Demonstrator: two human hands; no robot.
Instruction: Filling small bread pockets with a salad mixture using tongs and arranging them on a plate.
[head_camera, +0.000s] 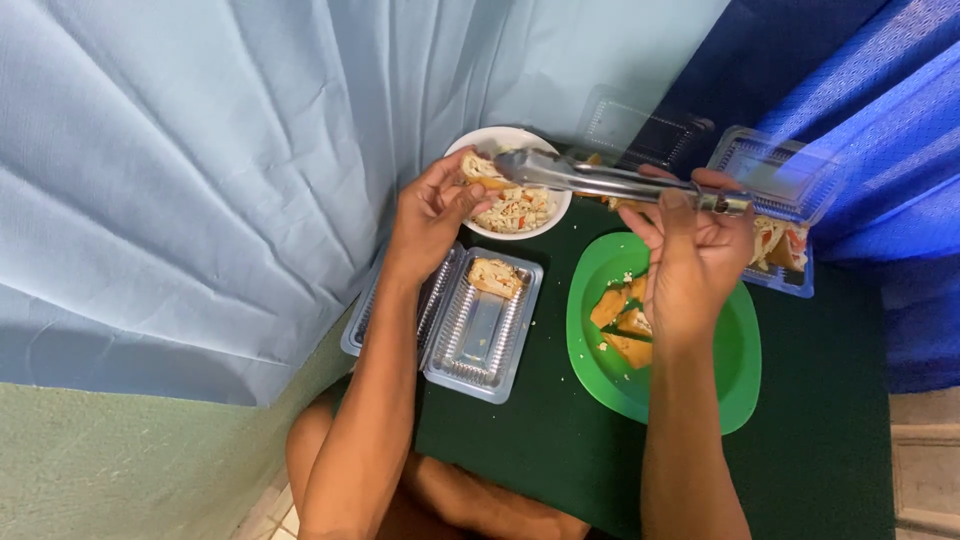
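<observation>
My left hand (430, 215) has its fingers (462, 200) clamped on a piece of bread (483, 172), held over the near rim of the white bowl (500, 135). The bread is tilted, and its open side faces the tips of the metal tongs (610, 182), which my right hand (690, 260) grips near their hinge end, fingers wrapped tight round both arms. The tong tips lie right against the bread, over the bowl; whether they pinch anything there I cannot tell. The bowl holds a pale shredded filling (515, 210) with small red bits in it.

Just under my left wrist stands an open clear plastic box (480, 340), its lid folded out to the left, with one filled bread piece (497, 277) lying in the far end of its tray. To the right of it, beneath my right hand, is a green plate (600, 370) carrying several cut pieces of bread (612, 305) and some crumbs. Beyond my right hand a second clear box (770, 170) stands open, with more filled pieces (785, 245) in it. All of this sits on a desk (820, 440) under a dark green cloth. A light blue curtain (200, 180) hangs along the left, and a darker blue one (900, 120) at the right. My knees (320, 440) show below the desk's edge.
</observation>
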